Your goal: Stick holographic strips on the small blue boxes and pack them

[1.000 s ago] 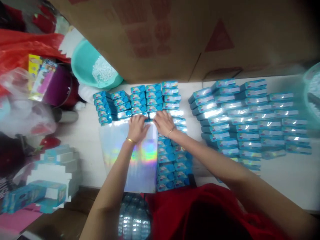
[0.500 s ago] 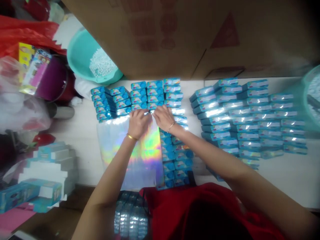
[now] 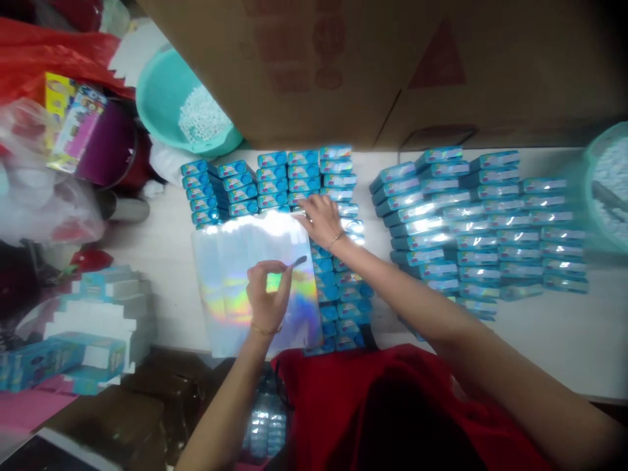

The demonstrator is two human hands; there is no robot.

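Note:
My left hand (image 3: 267,297) hovers over a shiny rainbow-reflecting sheet (image 3: 235,261), thumb and forefinger pinched together in a ring. A small dark oval piece (image 3: 299,260) sticks out from the pinch; its exact kind is too small to make out. At the sheet's top right corner, my right hand (image 3: 322,219) has its fingers bent down over the nearest row of small blue boxes (image 3: 303,171). Whatever lies under those fingertips is hidden. More blue boxes (image 3: 326,291) are lined up along the sheet's right edge, partly under my right forearm.
A large cardboard box (image 3: 304,118) walls off the back. Rows of wrapped blue boxes (image 3: 471,229) fill the right of the white table (image 3: 171,294). Turquoise basins with white pieces stand at back left (image 3: 157,91) and far right (image 3: 591,196). White-and-blue cartons (image 3: 98,320) are stacked left.
My left hand has drawn back toward me from the sheet's top edge, now with the small dark piece in its pinch. My right hand stays near the corner, fingers slightly shifted.

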